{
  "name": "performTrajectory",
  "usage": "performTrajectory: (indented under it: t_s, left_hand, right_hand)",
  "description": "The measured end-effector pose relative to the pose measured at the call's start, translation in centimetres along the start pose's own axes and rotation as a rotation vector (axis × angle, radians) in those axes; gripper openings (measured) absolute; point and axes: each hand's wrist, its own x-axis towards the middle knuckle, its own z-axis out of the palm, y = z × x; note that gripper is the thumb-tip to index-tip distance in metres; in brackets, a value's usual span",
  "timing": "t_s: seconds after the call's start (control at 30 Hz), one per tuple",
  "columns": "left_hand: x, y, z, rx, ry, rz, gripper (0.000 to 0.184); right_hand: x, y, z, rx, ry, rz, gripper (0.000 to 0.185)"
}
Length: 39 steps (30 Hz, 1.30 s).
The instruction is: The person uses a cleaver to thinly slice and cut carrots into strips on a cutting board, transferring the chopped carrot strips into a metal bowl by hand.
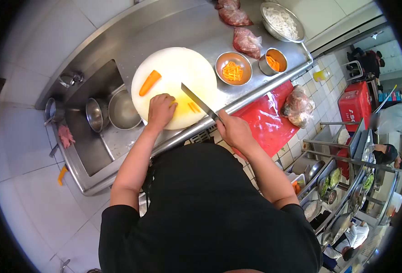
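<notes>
My right hand (233, 131) grips the handle of a kitchen knife (197, 99), whose blade slants across the round white cutting board (173, 59). Curled on the board's near side, my left hand (161, 110) presses down on a carrot piece (173, 103) mostly hidden under the fingers. A few cut carrot sticks (194, 107) lie between that hand and the blade. Farther up the board rests a peeled carrot length (150, 83). To the right stand a metal bowl of carrot sticks (232, 71) and a metal pot with carrot pieces (273, 63).
Left of the board, a sink (88, 157) holds metal bowls (123, 110). Bagged meat (247, 43) and a colander of white strips (280, 22) sit at the counter's far right. Red plastic (267, 118) and a filled bag (298, 107) lie beyond the counter edge. People work at the right.
</notes>
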Motion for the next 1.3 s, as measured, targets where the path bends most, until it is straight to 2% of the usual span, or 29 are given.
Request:
performTrajectory:
  t_s: [0.03, 0.13, 0.17, 0.23, 0.33, 0.43, 0.63, 0.77, 0.83, 0.87, 0.93, 0.97, 1.03, 1.1, 1.3]
  left_hand:
    - [0.3, -0.4, -0.4, 0.007, -0.001, 0.003, 0.020]
    - [2.0, -0.8, -2.3, -0.219, 0.319, -0.227, 0.020]
    - [2.7, -0.5, -3.3, -0.217, 0.314, -0.220, 0.020]
    - [4.3, 1.8, -5.7, -0.357, 0.157, -0.231, 0.020]
    - [4.9, 4.1, -4.6, -0.344, -0.452, -0.132, 0.029]
    - [4.7, 5.1, -1.4, -0.334, -0.560, -0.066, 0.025]
    - [4.9, 4.7, 0.0, -0.142, -0.559, -0.006, 0.026]
    - [5.0, 4.6, 0.1, -0.140, -0.513, 0.026, 0.029]
    - [4.8, 4.2, 0.4, -0.164, -0.318, 0.361, 0.031]
    - [4.9, 4.0, 0.4, -0.161, -0.314, 0.356, 0.031]
    - [5.4, 4.0, 0.3, -0.121, -0.578, 0.354, 0.026]
    - [5.5, 4.0, 0.1, -0.117, -0.573, 0.348, 0.026]
    - [5.5, 4.1, -0.2, 0.083, -0.725, 0.384, 0.021]
    - [5.6, 4.4, -0.3, 0.088, -0.734, 0.356, 0.019]
    - [5.3, 5.1, 1.0, 0.102, -0.747, 0.310, 0.017]
  right_hand:
    - [-0.4, 0.6, 0.4, 0.006, 0.004, -0.002, 0.019]
    - [-1.4, 1.9, 1.5, 0.051, 0.125, -0.076, 0.022]
    - [-1.6, 2.2, 1.6, 0.043, 0.135, -0.092, 0.025]
    - [-1.8, 2.6, 1.9, 0.036, 0.150, -0.107, 0.028]
    - [-1.6, 3.0, 2.0, -0.015, 0.126, -0.132, 0.033]
    - [-1.4, 3.0, 1.9, -0.051, 0.086, -0.141, 0.035]
    - [-3.2, 3.4, 1.3, -0.139, 0.059, -0.221, 0.031]
    - [-5.3, 3.6, -0.7, -0.089, -0.013, -0.243, 0.031]
    - [-6.5, 4.5, -1.1, -0.064, -0.029, -0.254, 0.031]
    - [-7.3, 5.0, -1.2, -0.038, -0.016, -0.215, 0.032]
    - [-8.8, 6.2, -1.5, -0.015, -0.006, -0.189, 0.033]
    - [-9.6, 6.8, -1.6, 0.000, 0.011, -0.121, 0.031]
    - [-11.4, 8.2, -1.3, 0.020, 0.028, -0.058, 0.030]
    - [-13.1, 9.8, -0.5, 0.083, 0.182, 0.075, 0.026]
    - [-16.1, 11.8, 1.7, 0.191, 0.336, 0.382, 0.023]
